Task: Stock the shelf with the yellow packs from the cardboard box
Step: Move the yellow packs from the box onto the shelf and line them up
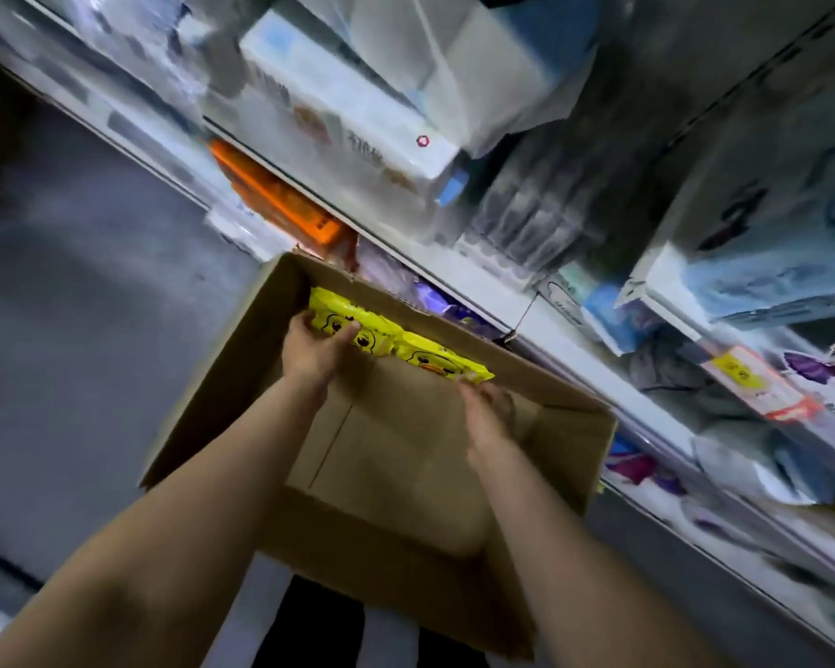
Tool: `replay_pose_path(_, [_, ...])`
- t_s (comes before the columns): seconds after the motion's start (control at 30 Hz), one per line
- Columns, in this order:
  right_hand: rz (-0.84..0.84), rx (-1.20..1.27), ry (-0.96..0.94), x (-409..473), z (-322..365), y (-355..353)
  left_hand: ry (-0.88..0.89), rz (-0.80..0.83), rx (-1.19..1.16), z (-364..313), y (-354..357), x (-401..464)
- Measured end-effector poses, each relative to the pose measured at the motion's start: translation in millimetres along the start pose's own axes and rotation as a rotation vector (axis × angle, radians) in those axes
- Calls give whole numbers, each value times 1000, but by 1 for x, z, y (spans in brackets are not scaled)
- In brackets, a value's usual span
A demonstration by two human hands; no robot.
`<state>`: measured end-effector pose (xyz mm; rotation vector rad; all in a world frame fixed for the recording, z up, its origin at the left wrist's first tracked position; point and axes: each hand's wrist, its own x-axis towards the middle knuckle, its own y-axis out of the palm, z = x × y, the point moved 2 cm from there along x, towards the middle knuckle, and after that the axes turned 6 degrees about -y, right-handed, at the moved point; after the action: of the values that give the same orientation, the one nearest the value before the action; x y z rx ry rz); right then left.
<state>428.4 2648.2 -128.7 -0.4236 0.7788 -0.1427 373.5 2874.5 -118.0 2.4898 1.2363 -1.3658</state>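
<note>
Down at the middle of the view, one open cardboard box (396,455) sits on the grey floor (92,330), its far wall at twelve o'clock just beside the white shelf (459,277). Against that far wall lies a row of yellow packs (420,351) with duck faces; two are plain to count, and blur hides whether more lie behind. Two bare hands reach into the box. At eleven o'clock the left hand (317,347) grips the left-most pack, fingers curled over its edge. At one o'clock the right hand (488,409) touches the right end of the row, but motion blur smears its fingers, so I cannot tell whether it grasps anything. One orange carton (280,200) lies on the shelf at eleven o'clock beyond the box.
</note>
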Motion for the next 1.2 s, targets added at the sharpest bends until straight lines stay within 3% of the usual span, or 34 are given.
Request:
replay_pose_path(0.17, [-28,-68,-126,41,-11,20,66,-30,161,34,6,65])
replay_pose_path(0.43, [-3,-13,-102,76,-51,28,180,-71,245,56,17,103])
replay_pose_path(0.6, [19,-19,-116,71,-57,21,6,-70,280,84,12,104])
replay_pose_path(0.77, [151,244,18,58,-69,19,-234,-52,15,107,7,60])
replay_pose_path(0.87, [182,227,-17,48,-70,16,-318,-14,-202,123,13,31])
replay_pose_path(1.07, [265,138,-25,22,-40,14,-324,-17,-431,127,19,-25])
replay_pose_path(1.2, [287,259,2,-3,-27,-19,-320,-69,-546,128,7,-65])
